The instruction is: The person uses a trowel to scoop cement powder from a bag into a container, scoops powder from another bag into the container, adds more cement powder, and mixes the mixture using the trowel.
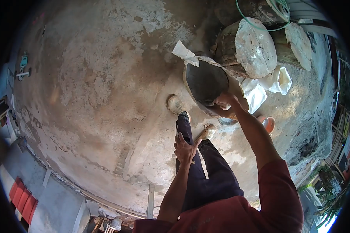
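Observation:
An opened brown sack (237, 87) with a rolled-out rim lies on the floor in front of me, holding grey cement-like material (206, 81). My right hand (225, 100) reaches over its near right side, fingers curled closed just above the grey stuff. Whatever sits in those fingers is too small and dark to name. A pale torn strip (184, 53) sticks out at the sack's far left edge. My left hand (184, 148) rests on my trouser leg near the knee, thumb and fingers apart, with nothing in it.
Cut logs (256, 48) lie beyond the sack, with a green hose (256, 26) over them. White plastic bags (278, 80) and an orange-rimmed bowl (267, 123) are to the right. My shoes (175, 104) stand close by the sack. A small scooter (24, 66) is far left.

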### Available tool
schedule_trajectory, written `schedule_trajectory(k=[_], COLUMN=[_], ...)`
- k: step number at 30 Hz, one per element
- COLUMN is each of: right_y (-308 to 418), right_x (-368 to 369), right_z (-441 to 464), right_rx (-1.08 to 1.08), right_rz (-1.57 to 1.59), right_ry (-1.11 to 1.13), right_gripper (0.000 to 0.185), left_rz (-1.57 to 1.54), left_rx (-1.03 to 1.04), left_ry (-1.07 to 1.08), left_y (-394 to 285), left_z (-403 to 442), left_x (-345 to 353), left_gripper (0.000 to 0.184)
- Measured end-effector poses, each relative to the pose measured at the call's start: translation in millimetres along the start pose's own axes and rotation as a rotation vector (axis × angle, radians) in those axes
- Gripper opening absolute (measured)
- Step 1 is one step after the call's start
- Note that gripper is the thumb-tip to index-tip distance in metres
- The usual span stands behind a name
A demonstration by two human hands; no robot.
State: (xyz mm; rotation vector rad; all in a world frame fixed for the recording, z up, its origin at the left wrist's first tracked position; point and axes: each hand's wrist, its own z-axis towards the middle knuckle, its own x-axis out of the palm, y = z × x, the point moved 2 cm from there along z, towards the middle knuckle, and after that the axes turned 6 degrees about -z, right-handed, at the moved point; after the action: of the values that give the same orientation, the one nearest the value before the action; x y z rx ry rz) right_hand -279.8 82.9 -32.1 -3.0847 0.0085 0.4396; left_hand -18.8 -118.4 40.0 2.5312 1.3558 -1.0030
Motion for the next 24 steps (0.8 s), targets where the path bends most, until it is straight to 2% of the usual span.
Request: schedule_trajectory(k=[2, 6, 9, 11, 14, 16, 19, 24], right_y=[-5.9, -33.1, -45.3, -38.1, -25.3, -22.6, -23.1, -29.9], right_x=[15.9, 27.1, 29.2, 25.8, 26.7, 34.9, 34.8, 24.0], right_z=[-1.8, -17.5, -21.8, -23.1, -1.2, 0.9, -24.3, -25.4], right_rx=[0.067, 0.034, 0.149, 0.218, 0.156, 0.165, 0.030, 0.101], right_rz=[0.116, 0.258, 0.360, 0.219, 0.132, 0.097, 0.007, 0.043], right_ry=[-0.024, -0.113, -0.136, -0.523, -0.541, -0.582, -0.635, -0.622], right_gripper=[0.048, 0.044, 0.042, 0.039, 0.043, 0.037, 0.029, 0.028], left_rz=[-0.003, -0.004, 0.006, -0.008, -0.009, -0.005, -0.016, -0.007], left_rx=[0.005, 0.018, 0.016, 0.026, 0.023, 0.014, 0.020, 0.025], left_ry=[0.012, -0.009, -0.012, -0.018, -0.019, -0.010, -0.021, -0.015], left_y=[-0.9, -6.0, -11.3, -11.0, -10.2, -10.6, -6.7, -7.7], left_z=[-3.2, 1.7, 2.1, 2.6, 0.7, 1.7, 1.9, 1.9], left_x=[-4.5, -9.3, -13.5, -14.1, -17.9, -16.4, -12.2, -17.1], left_gripper=[0.110, 0.108, 0.107, 0.107, 0.107, 0.107, 0.107, 0.107])
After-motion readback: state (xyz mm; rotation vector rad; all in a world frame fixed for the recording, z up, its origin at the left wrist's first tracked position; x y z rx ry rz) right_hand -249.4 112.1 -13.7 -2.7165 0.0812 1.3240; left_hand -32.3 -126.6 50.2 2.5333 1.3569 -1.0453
